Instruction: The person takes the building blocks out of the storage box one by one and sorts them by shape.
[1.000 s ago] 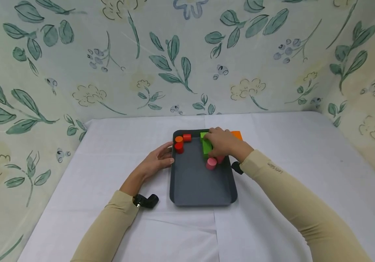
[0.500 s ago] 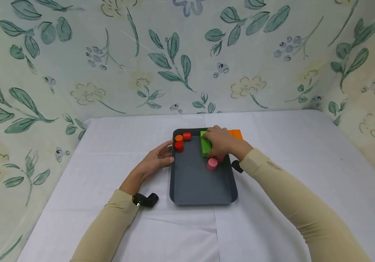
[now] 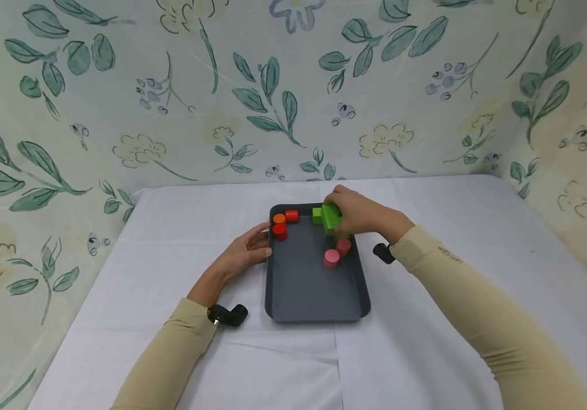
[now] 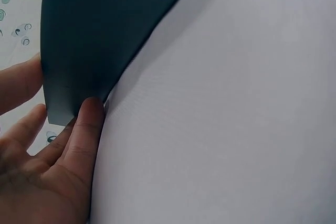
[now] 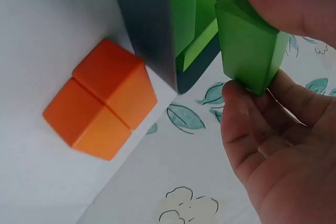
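Observation:
My right hand (image 3: 362, 213) pinches a green block (image 5: 244, 40) between thumb and fingertips, raised over the far right part of a dark grey tray (image 3: 303, 290). Other green blocks (image 5: 182, 14) stay inside the tray below, partly covered by the hand in the head view. Just in front of them stand two pink cylinders (image 3: 331, 259). At the tray's left side my left hand (image 3: 239, 254) rests with extended fingers touching the outer wall, as the left wrist view also shows at the tray wall (image 4: 100, 30).
Red cylinders (image 3: 280, 232) and an orange cylinder (image 3: 279, 218) occupy the tray's far left corner. Outside its right wall, two orange blocks (image 5: 115, 72) sit side by side on the white cloth (image 3: 180, 228); the right hand hides them from the head camera.
The right hand has lifted a green block from the tray and shifted right with it, uncovering more of the second pink cylinder. The left hand keeps its place.

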Demonstrator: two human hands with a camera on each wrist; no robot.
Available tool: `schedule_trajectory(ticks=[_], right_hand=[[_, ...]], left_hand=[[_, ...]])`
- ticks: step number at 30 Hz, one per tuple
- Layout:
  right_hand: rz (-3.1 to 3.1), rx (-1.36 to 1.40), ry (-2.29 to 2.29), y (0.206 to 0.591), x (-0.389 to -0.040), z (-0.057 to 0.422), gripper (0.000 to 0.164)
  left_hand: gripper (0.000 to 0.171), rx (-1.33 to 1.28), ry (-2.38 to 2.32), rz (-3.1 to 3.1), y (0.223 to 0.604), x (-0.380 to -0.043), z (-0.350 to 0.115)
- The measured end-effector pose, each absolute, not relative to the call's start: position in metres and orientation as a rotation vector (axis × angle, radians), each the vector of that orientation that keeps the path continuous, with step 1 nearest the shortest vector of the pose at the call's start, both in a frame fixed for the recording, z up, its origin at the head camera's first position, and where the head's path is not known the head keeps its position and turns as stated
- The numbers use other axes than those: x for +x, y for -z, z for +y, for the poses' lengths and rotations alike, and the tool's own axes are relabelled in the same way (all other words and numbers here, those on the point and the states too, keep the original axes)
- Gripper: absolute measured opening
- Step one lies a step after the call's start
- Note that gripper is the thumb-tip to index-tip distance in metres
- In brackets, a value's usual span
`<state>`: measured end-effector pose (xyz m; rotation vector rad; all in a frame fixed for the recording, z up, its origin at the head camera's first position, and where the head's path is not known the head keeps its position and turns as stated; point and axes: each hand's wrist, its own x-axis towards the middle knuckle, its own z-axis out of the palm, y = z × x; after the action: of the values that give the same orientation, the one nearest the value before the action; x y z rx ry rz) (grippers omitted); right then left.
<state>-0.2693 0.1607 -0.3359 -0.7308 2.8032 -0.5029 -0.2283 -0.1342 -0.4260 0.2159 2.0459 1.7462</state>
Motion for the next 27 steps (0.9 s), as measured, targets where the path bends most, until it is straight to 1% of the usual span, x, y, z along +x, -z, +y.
schedule_trajectory(ticks=[9,20,27], right_hand=[[2.871,-0.636,0.499,0.334,-0.277,0.207,0.057],[2.940,-0.454,0.445,0.341,-0.285,0.259,0.064],[2.921,-0.369,0.454,0.354,-0.289,0.277,0.066]], left_hand=[[0.073,0.205,-1.731,2.053,0.426,-0.229,-0.134],[0.073,0.214,-1.732,2.061,0.427,-0.230,-0.135],[0.074,0.216,-1.736,2.053,0.427,-0.230,-0.135]])
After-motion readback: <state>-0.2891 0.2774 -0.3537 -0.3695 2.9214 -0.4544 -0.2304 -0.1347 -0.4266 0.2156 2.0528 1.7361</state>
